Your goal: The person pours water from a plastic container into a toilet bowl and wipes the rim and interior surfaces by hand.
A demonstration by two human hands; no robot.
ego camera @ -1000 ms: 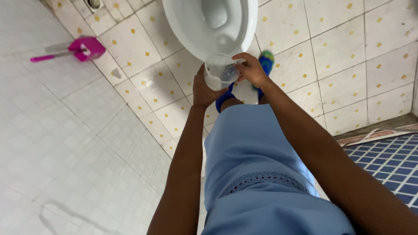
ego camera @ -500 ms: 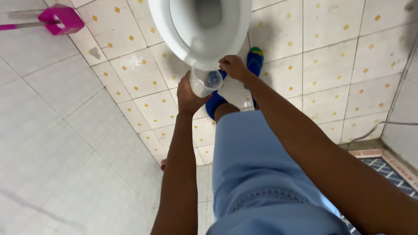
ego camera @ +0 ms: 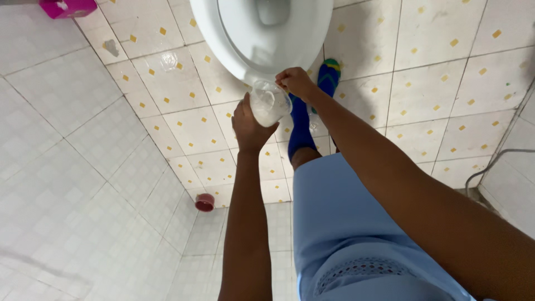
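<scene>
Just below the front rim of the white toilet bowl [ego camera: 262, 33], we hold a clear plastic container [ego camera: 269, 103] between both hands. Compared with half a second ago, its open mouth no longer faces the camera: the container now sits tilted, its side toward us and its upper edge touching or nearly touching the bowl rim. We judge this to mean the work has advanced from holding the container level to tipping it toward the bowl.

Our left hand [ego camera: 249, 125] cups the container from below and from the side, fingers wrapped around its wall. Our right hand [ego camera: 294, 82] pinches its upper edge with the fingers pressed together.

The view has also shifted: a small red cap-like object [ego camera: 204, 202] now shows on the floor tiles [ego camera: 184, 128], and the pink brush holder [ego camera: 67, 6] is cut off at the top edge.

Limits of the view:
- We cannot tell whether the container holds liquid; its wall is blurred and glossy.
- The blue-socked leg [ego camera: 301, 131] hides the floor behind it.
- The right-hand fingertips are partly hidden by the container.
</scene>
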